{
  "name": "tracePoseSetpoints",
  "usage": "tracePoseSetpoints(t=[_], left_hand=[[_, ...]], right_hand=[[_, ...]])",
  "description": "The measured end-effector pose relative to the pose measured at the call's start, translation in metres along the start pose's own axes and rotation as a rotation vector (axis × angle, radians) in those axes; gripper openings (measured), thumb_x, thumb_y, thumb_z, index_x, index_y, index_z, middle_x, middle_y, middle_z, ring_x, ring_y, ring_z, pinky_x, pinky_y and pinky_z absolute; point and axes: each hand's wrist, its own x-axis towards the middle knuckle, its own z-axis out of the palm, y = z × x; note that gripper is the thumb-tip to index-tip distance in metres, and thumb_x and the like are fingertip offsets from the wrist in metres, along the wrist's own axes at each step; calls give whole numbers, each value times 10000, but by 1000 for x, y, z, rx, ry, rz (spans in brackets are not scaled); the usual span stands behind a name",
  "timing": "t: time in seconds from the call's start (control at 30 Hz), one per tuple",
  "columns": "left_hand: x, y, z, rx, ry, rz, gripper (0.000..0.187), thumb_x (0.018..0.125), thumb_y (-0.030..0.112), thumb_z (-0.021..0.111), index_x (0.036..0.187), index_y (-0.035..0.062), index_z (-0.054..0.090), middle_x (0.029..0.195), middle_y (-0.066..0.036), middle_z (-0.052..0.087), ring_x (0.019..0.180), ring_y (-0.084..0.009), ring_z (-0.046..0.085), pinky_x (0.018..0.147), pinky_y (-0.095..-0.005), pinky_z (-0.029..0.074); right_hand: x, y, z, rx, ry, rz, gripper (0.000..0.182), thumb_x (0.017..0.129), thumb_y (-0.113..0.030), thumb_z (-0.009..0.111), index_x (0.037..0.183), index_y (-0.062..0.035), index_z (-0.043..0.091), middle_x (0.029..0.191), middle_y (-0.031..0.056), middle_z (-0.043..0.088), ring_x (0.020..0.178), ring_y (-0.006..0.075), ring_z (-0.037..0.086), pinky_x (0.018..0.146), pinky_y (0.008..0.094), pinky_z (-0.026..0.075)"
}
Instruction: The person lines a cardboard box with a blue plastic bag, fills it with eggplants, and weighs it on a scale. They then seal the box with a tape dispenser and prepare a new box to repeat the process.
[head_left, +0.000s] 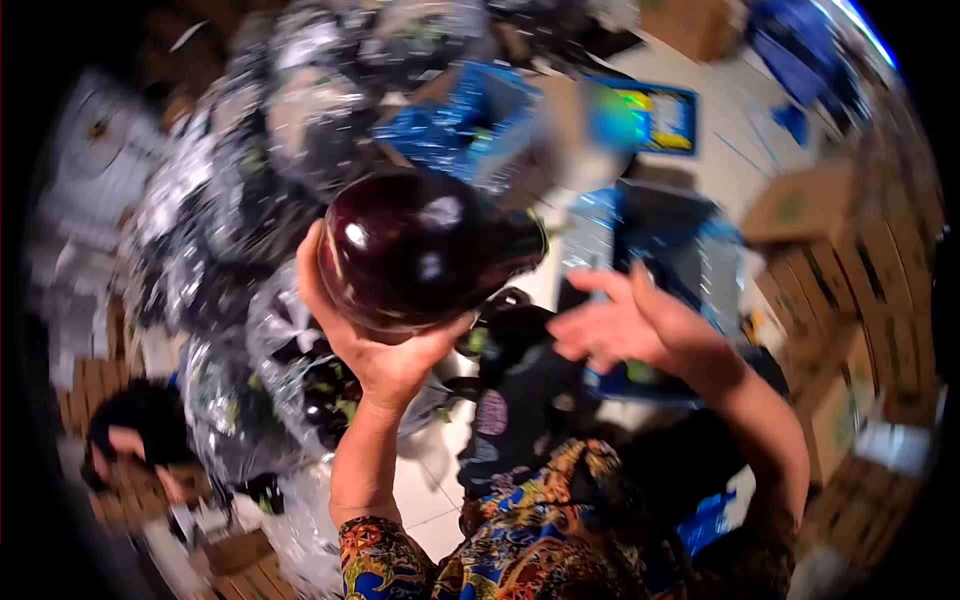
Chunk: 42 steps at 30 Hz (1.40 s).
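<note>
A large, glossy dark purple eggplant (410,245) lies across my left hand (385,345), its stem end pointing right. My left fingers and thumb curl round its underside and left end. To the right of it, my right hand (620,325) is apart from the eggplant, fingers spread and holding nothing. Below the eggplant, more dark eggplants (515,335) show near my lap, partly hidden. Just beyond my right hand stands a crate lined with clear and blue plastic (700,250); its contents are hard to make out.
Clear plastic bags of eggplants (220,230) are heaped on the left. An open box with blue lining (450,115) stands ahead. Cardboard boxes (870,270) are stacked at right. Another person (140,430) bends at lower left. A blue and yellow package (665,118) lies on the tiled floor.
</note>
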Motion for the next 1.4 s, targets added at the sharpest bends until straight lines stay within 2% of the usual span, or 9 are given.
tracePoseSetpoints(t=[0.17, 0.23, 0.33, 0.47, 0.57, 0.9, 1.1, 1.3, 1.4], left_hand=[[-14, 8, 91, -35, -588, 626, 869, 666, 394, 849, 1337, 39, 425, 1279, -204, 499, 1212, -400, 471, 1014, -477, 388], [-18, 25, 100, -63, -805, 314, 848, 698, 377, 817, 1360, 34, 413, 1395, -213, 389, 1274, -409, 420, 1052, -492, 354], [-39, 16, 131, -353, -714, -765, 895, 781, 328, 744, 1445, 12, 233, 1413, -231, 359, 1343, -368, 353, 1103, -455, 306], [-59, -10, 180, -512, -1016, -1203, 975, 781, 332, 748, 1471, -22, 158, 1410, -205, 383, 1306, -281, 391, 1089, -406, 324], [-79, -12, 197, -535, -1040, -1159, 1020, 722, 294, 790, 1460, -10, 156, 1371, -190, 421, 1283, -278, 410, 1088, -404, 326], [-157, -63, 233, -7, -1154, -1132, 1020, 675, 349, 831, 1403, -45, 235, 1221, -174, 540, 1129, -282, 542, 1009, -361, 420], [-190, -55, 252, 337, -1287, -967, 1318, 597, 630, 812, 1468, -75, 119, 1402, -299, 339, 1339, -379, 351, 1097, -403, 322], [-196, -90, 245, -125, -1095, -1526, 851, 866, 467, 659, 1448, -34, 292, 1386, -196, 457, 1243, -326, 471, 1017, -450, 395], [-197, -96, 241, -71, -1158, -1449, 766, 886, 449, 639, 1438, 8, 345, 1365, -182, 485, 1230, -312, 487, 977, -482, 423]], right_hand=[[-6, -3, -14, 43, 211, -553, 563, 951, -511, 447, 1320, -86, 452, 1155, 81, 617, 1023, 211, 624, 883, 375, 504], [-3, -4, -51, 175, 238, -504, 420, 936, -358, 546, 1241, -72, 510, 1087, 60, 633, 975, 178, 633, 865, 357, 514], [0, 9, -98, 212, 335, -386, 319, 886, -248, 610, 1130, -47, 567, 963, 44, 649, 907, 156, 630, 823, 343, 521], [-8, 22, -104, 182, 428, -303, 353, 927, -298, 578, 1177, -50, 559, 1069, 74, 609, 973, 162, 577, 863, 311, 482], [-37, 16, -143, -44, 207, -157, 412, 979, -333, 500, 1273, -44, 502, 1153, 75, 589, 1088, 158, 561, 959, 307, 440], [-54, 22, -187, -1256, 627, 109, 423, 890, -340, 594, 1104, 24, 593, 953, 206, 676, 938, 391, 632, 806, 432, 494], [-54, 15, -186, -1182, 595, 66, 379, 880, -309, 581, 1123, -20, 618, 1061, 237, 643, 1048, 420, 585, 906, 489, 458], [-57, 16, -188, -1148, 539, 101, 395, 883, -329, 590, 1140, -30, 616, 1055, 227, 650, 1059, 404, 586, 913, 475, 456], [-59, 13, -184, -1139, 538, 128, 391, 886, -329, 593, 1135, -27, 616, 1062, 228, 648, 1058, 399, 589, 910, 473, 456]])
